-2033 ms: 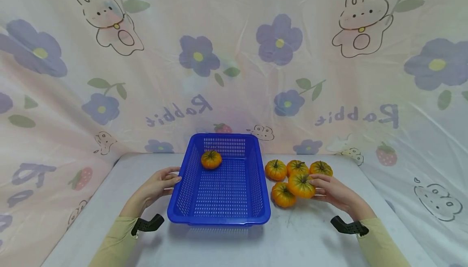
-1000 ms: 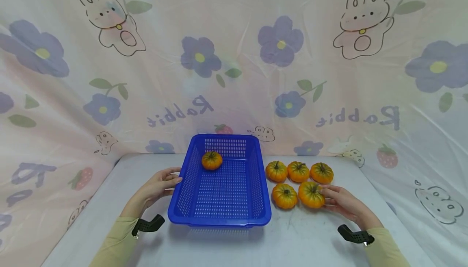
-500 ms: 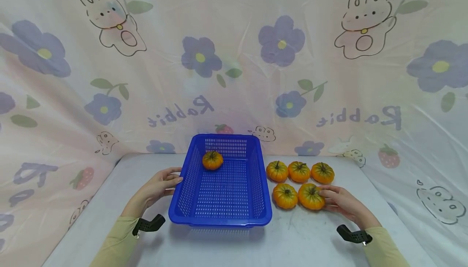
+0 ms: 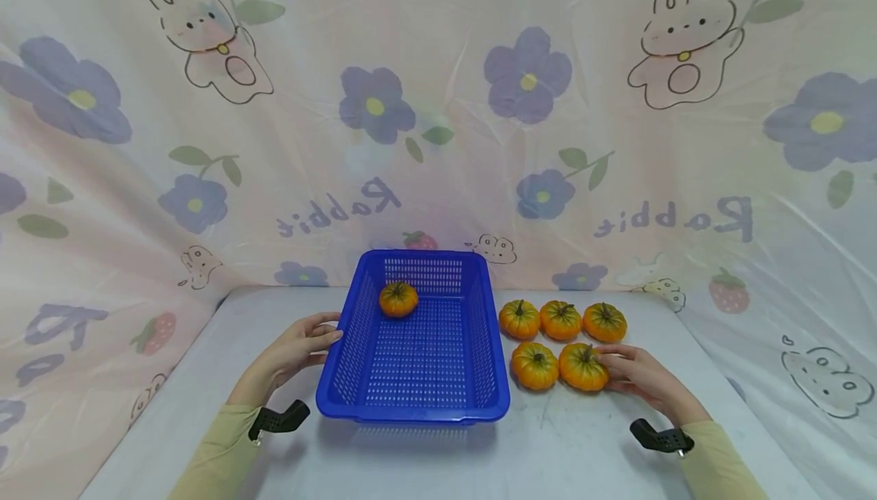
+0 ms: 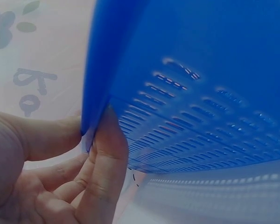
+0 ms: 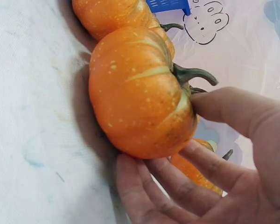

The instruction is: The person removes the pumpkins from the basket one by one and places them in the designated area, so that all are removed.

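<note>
My left hand (image 4: 296,345) pinches the left rim of a blue plastic basket (image 4: 415,413), thumb on one side of the rim and fingers on the other in the left wrist view. One small orange pumpkin (image 4: 398,300) sits inside, toward the back left. To the basket's right, my right hand (image 4: 639,377) holds another pumpkin (image 4: 584,367) by its right side. In the right wrist view the thumb lies on top near the green stem of this pumpkin (image 6: 140,98), and the fingers reach under its side, low over the table.
A front pumpkin (image 4: 534,366) stands just left of the held one. Behind them is a row of three: a left pumpkin (image 4: 519,320), a middle pumpkin (image 4: 561,321) and a right pumpkin (image 4: 604,323). A patterned cloth (image 4: 438,173) hangs behind the white table (image 4: 569,454).
Two seconds ago my right hand held the pumpkin higher and farther left, overlapping its neighbours. It has come down and right into the front row, then stayed nearly still. The left hand stays put.
</note>
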### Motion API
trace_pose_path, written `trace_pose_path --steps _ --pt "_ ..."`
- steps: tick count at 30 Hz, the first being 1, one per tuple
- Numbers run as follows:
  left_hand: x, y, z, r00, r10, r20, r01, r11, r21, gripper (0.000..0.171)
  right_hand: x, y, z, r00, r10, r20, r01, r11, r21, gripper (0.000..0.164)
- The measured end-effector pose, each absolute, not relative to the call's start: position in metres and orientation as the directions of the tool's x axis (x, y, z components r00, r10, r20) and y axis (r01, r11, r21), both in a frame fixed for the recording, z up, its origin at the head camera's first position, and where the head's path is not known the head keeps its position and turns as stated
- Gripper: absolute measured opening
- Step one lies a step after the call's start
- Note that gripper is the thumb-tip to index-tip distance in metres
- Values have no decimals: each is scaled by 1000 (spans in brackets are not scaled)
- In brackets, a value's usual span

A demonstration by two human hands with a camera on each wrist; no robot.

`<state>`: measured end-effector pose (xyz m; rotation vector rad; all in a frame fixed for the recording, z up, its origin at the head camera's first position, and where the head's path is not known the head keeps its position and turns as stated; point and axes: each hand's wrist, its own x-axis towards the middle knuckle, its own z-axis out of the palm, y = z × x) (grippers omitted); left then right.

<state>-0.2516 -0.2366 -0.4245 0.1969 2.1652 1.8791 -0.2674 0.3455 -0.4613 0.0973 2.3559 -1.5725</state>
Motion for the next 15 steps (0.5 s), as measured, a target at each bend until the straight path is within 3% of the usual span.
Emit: trace_pose_path --steps 15 --pt "-251 -237 -425 -955 273 -114 -73 157 985 62 -267 354 -446 -956 -135 -259 175 448 -877 56"
